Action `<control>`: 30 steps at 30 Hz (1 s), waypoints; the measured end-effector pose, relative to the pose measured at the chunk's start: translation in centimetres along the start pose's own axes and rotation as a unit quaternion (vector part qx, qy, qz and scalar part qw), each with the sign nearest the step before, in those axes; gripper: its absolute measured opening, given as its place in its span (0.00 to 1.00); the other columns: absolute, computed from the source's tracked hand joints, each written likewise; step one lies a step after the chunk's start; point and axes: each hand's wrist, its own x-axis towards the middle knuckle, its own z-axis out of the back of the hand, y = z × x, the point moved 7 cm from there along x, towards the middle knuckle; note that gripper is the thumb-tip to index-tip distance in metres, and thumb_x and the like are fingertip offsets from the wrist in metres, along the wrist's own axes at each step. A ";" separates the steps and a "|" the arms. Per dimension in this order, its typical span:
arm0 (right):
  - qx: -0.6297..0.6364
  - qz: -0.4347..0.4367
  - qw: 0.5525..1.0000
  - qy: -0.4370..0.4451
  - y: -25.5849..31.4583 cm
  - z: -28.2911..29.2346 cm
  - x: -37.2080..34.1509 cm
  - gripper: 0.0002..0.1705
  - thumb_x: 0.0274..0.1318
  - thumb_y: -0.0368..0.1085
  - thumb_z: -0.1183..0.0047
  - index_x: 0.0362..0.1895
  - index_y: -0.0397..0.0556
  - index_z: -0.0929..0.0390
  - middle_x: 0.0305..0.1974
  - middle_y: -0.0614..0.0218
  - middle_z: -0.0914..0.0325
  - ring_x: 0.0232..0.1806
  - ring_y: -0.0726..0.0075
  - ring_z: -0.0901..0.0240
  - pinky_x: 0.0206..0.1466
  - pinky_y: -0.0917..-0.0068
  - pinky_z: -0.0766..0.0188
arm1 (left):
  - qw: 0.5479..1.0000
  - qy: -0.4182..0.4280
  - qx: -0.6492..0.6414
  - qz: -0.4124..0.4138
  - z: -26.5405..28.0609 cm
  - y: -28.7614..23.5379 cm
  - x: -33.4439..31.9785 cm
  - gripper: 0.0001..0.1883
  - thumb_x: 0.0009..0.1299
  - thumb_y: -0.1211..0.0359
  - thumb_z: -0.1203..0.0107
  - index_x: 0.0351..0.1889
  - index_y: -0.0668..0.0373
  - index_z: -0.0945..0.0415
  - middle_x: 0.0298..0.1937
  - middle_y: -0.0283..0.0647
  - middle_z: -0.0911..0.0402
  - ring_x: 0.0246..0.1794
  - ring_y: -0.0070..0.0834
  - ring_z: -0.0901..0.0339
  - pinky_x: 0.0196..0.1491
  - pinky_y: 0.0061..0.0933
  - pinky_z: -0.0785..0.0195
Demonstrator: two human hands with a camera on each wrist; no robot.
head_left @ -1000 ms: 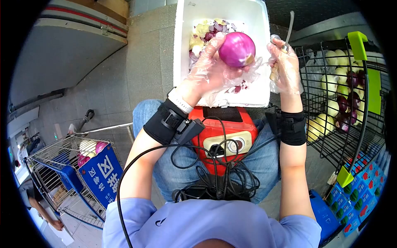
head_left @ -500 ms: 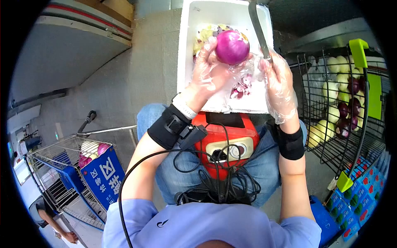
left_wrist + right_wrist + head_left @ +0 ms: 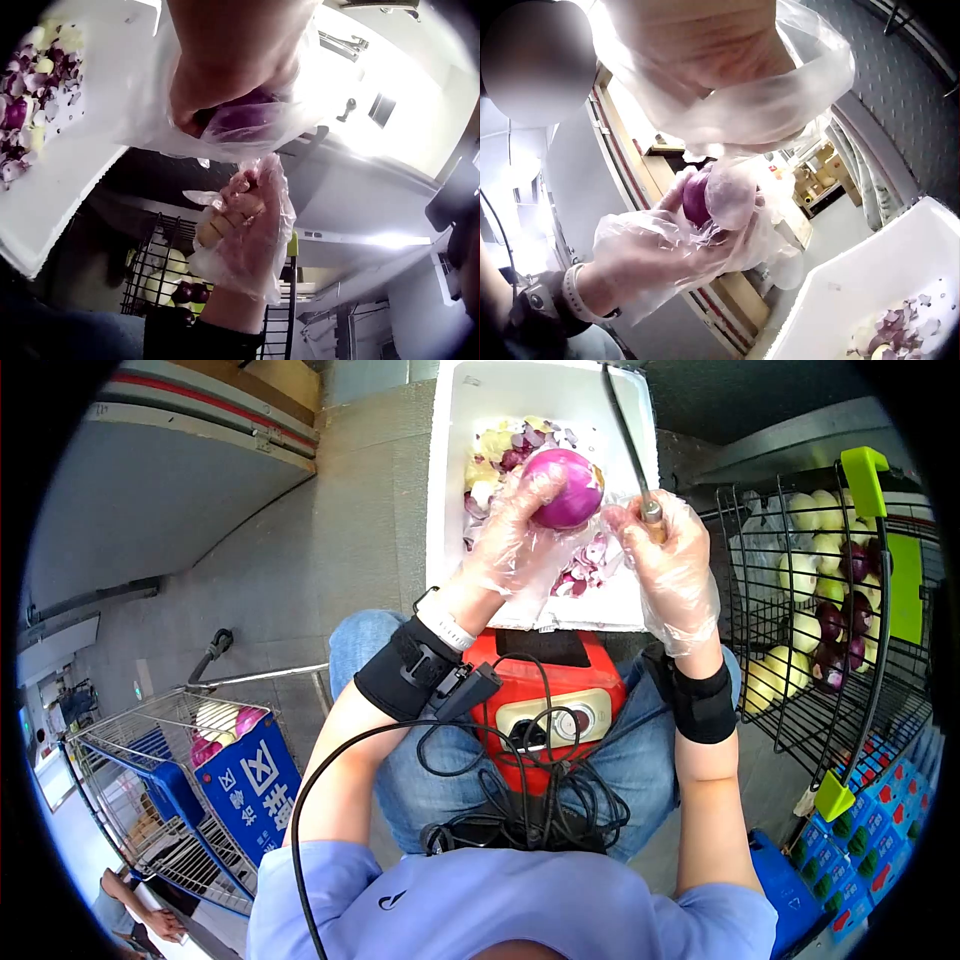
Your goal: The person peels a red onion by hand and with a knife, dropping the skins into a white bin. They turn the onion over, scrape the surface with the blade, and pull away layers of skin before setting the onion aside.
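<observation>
My left hand (image 3: 512,538), in a clear plastic glove, holds a shiny purple onion (image 3: 566,488) above the white foam box. In the right wrist view its gloved fingers wrap the onion (image 3: 697,201) from below. My right hand (image 3: 675,570), gloved too, grips a knife (image 3: 628,448) just right of the onion. The thin blade points up and away, slanting left, apart from the onion. In the left wrist view the wooden knife handle (image 3: 216,229) lies in the curled right fingers. The onion's pale brownish end faces right toward the knife.
Onion skins and scraps (image 3: 590,565) lie in the foam box (image 3: 440,510). A black wire basket (image 3: 800,715) at right holds yellow and red onions. At left stands a shopping cart (image 3: 150,730) with a blue sign. Between the knees is a red stool-like object (image 3: 520,760) with cables.
The right hand has come left, closer to the onion, and the knife blade now shows along its length, tilted left. The onion has turned, its end moving from the bottom to the right.
</observation>
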 end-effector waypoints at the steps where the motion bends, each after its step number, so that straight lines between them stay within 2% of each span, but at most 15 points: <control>1: -0.056 0.045 0.997 -0.010 0.5 0.1 0.0 0.08 0.51 0.31 0.38 0.30 0.44 0.25 0.24 0.69 0.27 0.22 0.77 0.33 0.28 0.79 0.35 | 1.000 -0.003 0.016 0.001 0.1 0.2 -0.1 0.21 0.65 0.67 0.40 0.54 0.56 0.34 0.49 0.41 0.26 0.49 0.32 0.26 0.54 0.39 0.28; 3: -0.136 0.107 0.984 -0.042 1.6 0.2 -0.1 0.09 0.48 0.29 0.38 0.36 0.44 0.22 0.29 0.61 0.24 0.26 0.66 0.26 0.33 0.73 0.28 | 1.000 -0.015 0.021 0.012 0.0 0.7 -0.4 0.20 0.65 0.67 0.41 0.54 0.55 0.34 0.49 0.41 0.26 0.49 0.32 0.26 0.52 0.39 0.26; 6: -0.173 0.296 0.937 -0.062 2.7 0.0 -0.2 0.14 0.44 0.27 0.38 0.40 0.45 0.21 0.34 0.60 0.21 0.35 0.60 0.22 0.39 0.71 0.25 | 0.999 -0.033 0.020 0.025 -0.2 1.0 -0.7 0.19 0.67 0.68 0.43 0.54 0.55 0.35 0.50 0.40 0.26 0.49 0.33 0.26 0.52 0.40 0.26; 7: -0.168 0.273 0.946 -0.050 2.8 -0.2 -0.2 0.18 0.40 0.25 0.38 0.41 0.46 0.21 0.37 0.59 0.20 0.41 0.55 0.22 0.43 0.68 0.24 | 0.999 -0.026 0.014 0.031 -0.2 1.1 -0.7 0.19 0.67 0.68 0.43 0.54 0.55 0.35 0.50 0.40 0.27 0.49 0.33 0.26 0.51 0.40 0.26; 10: -0.212 0.318 0.923 -0.034 2.2 -0.7 -0.3 0.20 0.39 0.25 0.38 0.42 0.47 0.21 0.36 0.59 0.21 0.40 0.54 0.22 0.42 0.67 0.24 | 0.998 -0.012 0.040 0.037 0.6 1.3 -0.7 0.19 0.68 0.66 0.44 0.55 0.56 0.34 0.51 0.40 0.27 0.50 0.33 0.26 0.52 0.41 0.26; 15: -0.231 0.292 0.927 -0.037 1.1 -1.1 0.3 0.18 0.38 0.27 0.37 0.40 0.46 0.21 0.37 0.56 0.21 0.40 0.51 0.22 0.42 0.65 0.24 | 0.991 -0.040 0.123 0.019 1.0 1.1 -0.7 0.17 0.70 0.60 0.46 0.53 0.57 0.29 0.52 0.39 0.26 0.51 0.31 0.27 0.52 0.37 0.26; 18: -0.240 0.252 0.935 -0.070 0.2 -0.7 0.6 0.15 0.43 0.30 0.37 0.39 0.45 0.21 0.37 0.55 0.21 0.37 0.52 0.22 0.42 0.66 0.25 | 0.998 -0.002 0.062 0.033 0.7 1.7 -0.6 0.15 0.71 0.61 0.47 0.52 0.56 0.29 0.50 0.37 0.25 0.50 0.29 0.27 0.52 0.38 0.27; 20: -0.224 0.220 0.943 -0.113 -0.6 -0.5 0.7 0.12 0.47 0.33 0.38 0.38 0.44 0.21 0.36 0.56 0.20 0.34 0.56 0.21 0.41 0.68 0.26 | 0.996 -0.033 0.084 0.008 0.5 1.3 -0.5 0.13 0.67 0.64 0.42 0.46 0.57 0.26 0.40 0.34 0.22 0.40 0.23 0.25 0.40 0.26 0.26; 21: -0.183 0.096 0.973 -0.103 -2.2 0.1 1.4 0.11 0.51 0.35 0.39 0.38 0.43 0.21 0.34 0.58 0.20 0.34 0.62 0.22 0.40 0.70 0.27 | 0.995 -0.042 0.089 0.013 0.0 1.1 -1.2 0.14 0.67 0.63 0.42 0.46 0.59 0.25 0.39 0.33 0.22 0.39 0.21 0.25 0.40 0.24 0.27; 22: -0.138 -0.020 0.987 -0.079 -3.8 0.6 1.8 0.11 0.54 0.37 0.41 0.37 0.42 0.21 0.33 0.59 0.20 0.33 0.68 0.23 0.39 0.71 0.27 | 0.993 0.014 0.115 0.028 -0.4 0.9 -1.3 0.12 0.73 0.61 0.50 0.47 0.56 0.26 0.45 0.36 0.24 0.47 0.24 0.26 0.50 0.32 0.28; 23: -0.118 -0.008 0.990 -0.079 -3.6 0.9 2.3 0.10 0.56 0.36 0.42 0.35 0.42 0.20 0.29 0.70 0.24 0.30 0.81 0.33 0.34 0.79 0.33 | 0.997 -0.008 0.071 0.016 -0.5 1.2 -1.2 0.11 0.72 0.61 0.50 0.46 0.56 0.26 0.42 0.35 0.22 0.43 0.24 0.25 0.47 0.30 0.27; 25: -0.133 -0.082 0.988 0.007 -6.1 1.4 3.3 0.08 0.57 0.35 0.44 0.35 0.43 0.22 0.27 0.72 0.27 0.27 0.82 0.36 0.28 0.80 0.37 | 0.999 -0.017 0.005 0.026 0.1 1.7 -0.8 0.11 0.67 0.63 0.43 0.44 0.56 0.25 0.39 0.34 0.21 0.38 0.24 0.23 0.41 0.29 0.25; 27: -0.068 -0.121 0.987 0.079 -10.4 1.6 4.0 0.13 0.56 0.36 0.47 0.42 0.41 0.25 0.31 0.66 0.28 0.32 0.74 0.35 0.37 0.73 0.34 | 1.000 -0.007 0.000 -0.011 1.6 2.3 0.7 0.10 0.64 0.65 0.40 0.42 0.53 0.25 0.38 0.33 0.22 0.38 0.24 0.22 0.41 0.29 0.25; 28: 0.039 -0.074 0.990 0.117 -12.3 1.1 4.2 0.15 0.52 0.32 0.50 0.45 0.40 0.27 0.35 0.59 0.27 0.37 0.66 0.32 0.42 0.68 0.33 | 0.999 -0.028 -0.027 0.007 1.3 2.0 0.2 0.11 0.63 0.65 0.39 0.41 0.52 0.25 0.38 0.33 0.22 0.38 0.24 0.22 0.41 0.30 0.25; 30: -0.216 0.026 0.962 0.165 -9.4 0.7 3.8 0.16 0.48 0.28 0.54 0.44 0.38 0.27 0.37 0.52 0.27 0.40 0.55 0.31 0.45 0.62 0.34 | 0.999 -0.043 -0.011 0.010 3.4 3.3 1.1 0.14 0.61 0.61 0.37 0.41 0.52 0.26 0.36 0.32 0.23 0.35 0.23 0.24 0.37 0.29 0.26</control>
